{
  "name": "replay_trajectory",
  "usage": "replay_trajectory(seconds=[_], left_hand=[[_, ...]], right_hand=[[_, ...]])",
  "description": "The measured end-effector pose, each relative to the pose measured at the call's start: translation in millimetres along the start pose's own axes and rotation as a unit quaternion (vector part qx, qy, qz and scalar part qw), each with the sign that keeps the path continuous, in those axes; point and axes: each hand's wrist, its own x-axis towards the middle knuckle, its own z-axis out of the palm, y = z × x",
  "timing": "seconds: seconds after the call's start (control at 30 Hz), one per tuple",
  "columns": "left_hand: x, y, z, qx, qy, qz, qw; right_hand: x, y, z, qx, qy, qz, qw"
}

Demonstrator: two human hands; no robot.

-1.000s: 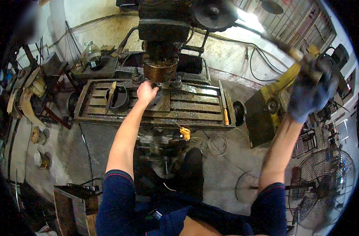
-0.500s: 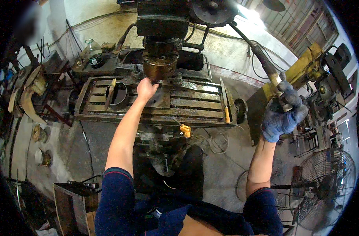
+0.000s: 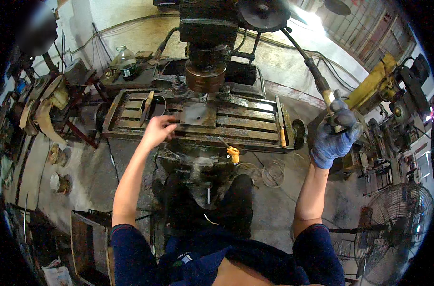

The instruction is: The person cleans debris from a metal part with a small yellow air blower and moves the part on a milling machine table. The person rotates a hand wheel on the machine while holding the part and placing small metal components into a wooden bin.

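Observation:
My bare left hand (image 3: 159, 131) hovers over the front edge of the slotted machine table (image 3: 245, 135), fingers loosely bent and apart, with nothing visible in them. Just right of it, a flat grey metal plate (image 3: 194, 113) lies beneath the round spindle head (image 3: 206, 76). Out to the right, my right hand (image 3: 336, 140), in a blue-grey glove, is closed around the end of a long machine lever (image 3: 324, 86). Behind my left hand stands a dark pan (image 3: 158, 106) with a wooden-handled brush (image 3: 147, 107) resting across it.
A file with an orange handle (image 3: 282, 136) lies at the table's right end. A yellow-handled tool (image 3: 233, 153) sits at the front edge. Behind left is a large clear bottle (image 3: 126, 62). A floor fan (image 3: 393, 233) stands at lower right, a wooden crate (image 3: 90, 248) at lower left.
My left hand has come down and away from beneath the spindle head, toward the table's front left, and its fingers have loosened. My gloved right hand stays on the lever.

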Motion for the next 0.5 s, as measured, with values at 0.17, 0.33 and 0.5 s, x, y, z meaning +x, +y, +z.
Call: replay_trajectory(seconds=[0.17, 0.33, 0.5], left_hand=[[-86, -3, -56, 0.062, 0.093, -0.002, 0.994], [-189, -24, -123, 0.002, 0.269, -0.073, 0.960], [-323, -63, -193, 0.100, 0.438, -0.140, 0.882]], right_hand=[[-5, 3, -2, 0.008, -0.050, -0.011, 0.999], [-9, 3, -3, -0.062, -0.012, -0.014, 0.998], [-15, 4, -3, -0.069, -0.051, -0.017, 0.996]])
